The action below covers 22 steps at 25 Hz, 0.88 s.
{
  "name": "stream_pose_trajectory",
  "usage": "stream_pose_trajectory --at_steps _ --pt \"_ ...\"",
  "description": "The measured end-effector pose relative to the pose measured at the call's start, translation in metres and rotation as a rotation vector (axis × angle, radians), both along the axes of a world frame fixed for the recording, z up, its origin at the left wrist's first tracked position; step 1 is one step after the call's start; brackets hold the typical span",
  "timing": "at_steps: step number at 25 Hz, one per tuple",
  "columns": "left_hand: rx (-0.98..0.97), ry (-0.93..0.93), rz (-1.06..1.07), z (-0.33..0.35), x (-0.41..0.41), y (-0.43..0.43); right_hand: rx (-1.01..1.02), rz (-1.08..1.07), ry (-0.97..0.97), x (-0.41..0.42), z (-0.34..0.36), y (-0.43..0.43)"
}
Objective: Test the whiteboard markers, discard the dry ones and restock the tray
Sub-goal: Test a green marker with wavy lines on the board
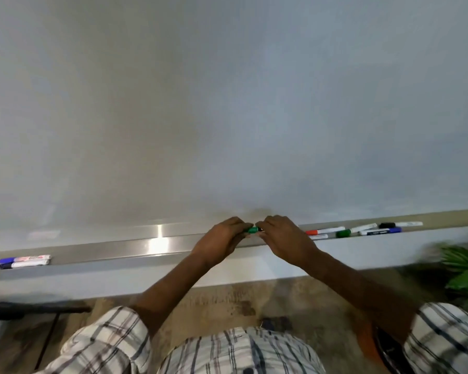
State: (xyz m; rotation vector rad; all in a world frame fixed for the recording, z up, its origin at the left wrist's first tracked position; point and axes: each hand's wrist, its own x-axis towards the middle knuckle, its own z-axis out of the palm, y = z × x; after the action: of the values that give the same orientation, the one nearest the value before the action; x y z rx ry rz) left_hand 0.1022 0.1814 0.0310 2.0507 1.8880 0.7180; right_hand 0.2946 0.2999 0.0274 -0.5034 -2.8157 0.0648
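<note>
Hands meet just above the front edge of the tray [157, 245], about midway along it. Our left hand [222, 236] and our right hand [283, 234] sit close together, and both curl round the green marker [252, 229], one at each end. Only a short green stretch of it shows between our knuckles, with a dark bit at its right side; we cannot tell whether the cap is on or off.

Toward the right end of the tray lies a loose group. It has a red-capped marker [325, 230], a green-capped marker [355, 230] just right of it, a blue-capped marker [380, 232] by the front edge and a black-capped marker [400, 224] behind that, nearer the whiteboard [227, 103]. One more white barrel peeks out beside our right hand, in front of the red-capped one.

At the left end of the tray a blue-capped pair [27, 263] lies side by side, touching, caps pointing left. Our checked sleeves [111, 336] fill the lower corners, and a green plant [465, 271] shows below the tray's right end.
</note>
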Motion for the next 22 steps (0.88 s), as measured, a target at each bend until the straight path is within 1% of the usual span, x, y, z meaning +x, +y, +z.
stream_pose_trajectory --at_steps 6,8,11,14,16,18,20,22 --pt "0.147 0.169 -0.127 0.042 -0.018 -0.01 -0.017 -0.185 0.006 -0.009 0.058 -0.04" --pt "0.163 0.241 -0.186 0.054 -0.027 -0.011 0.004 -0.261 -0.027 -0.011 0.071 -0.052" --pt "0.218 0.345 -0.257 0.071 -0.039 -0.014 -0.014 -0.331 -0.015 -0.015 0.084 -0.066" --pt "0.235 0.359 -0.262 0.089 -0.04 -0.018 -0.066 -0.315 -0.001 -0.017 0.099 -0.067" --pt "0.199 0.362 -0.236 0.096 -0.035 -0.02 -0.098 -0.265 0.014 -0.018 0.107 -0.065" --pt "0.206 0.4 -0.21 0.098 -0.027 -0.024 -0.155 -0.205 0.017 -0.016 0.113 -0.067" --pt "0.207 0.419 -0.193 0.103 -0.021 -0.028 -0.142 -0.141 -0.001 -0.013 0.118 -0.068" --pt "0.204 0.416 -0.225 0.113 -0.02 -0.031 -0.108 -0.085 -0.024 -0.008 0.123 -0.068"
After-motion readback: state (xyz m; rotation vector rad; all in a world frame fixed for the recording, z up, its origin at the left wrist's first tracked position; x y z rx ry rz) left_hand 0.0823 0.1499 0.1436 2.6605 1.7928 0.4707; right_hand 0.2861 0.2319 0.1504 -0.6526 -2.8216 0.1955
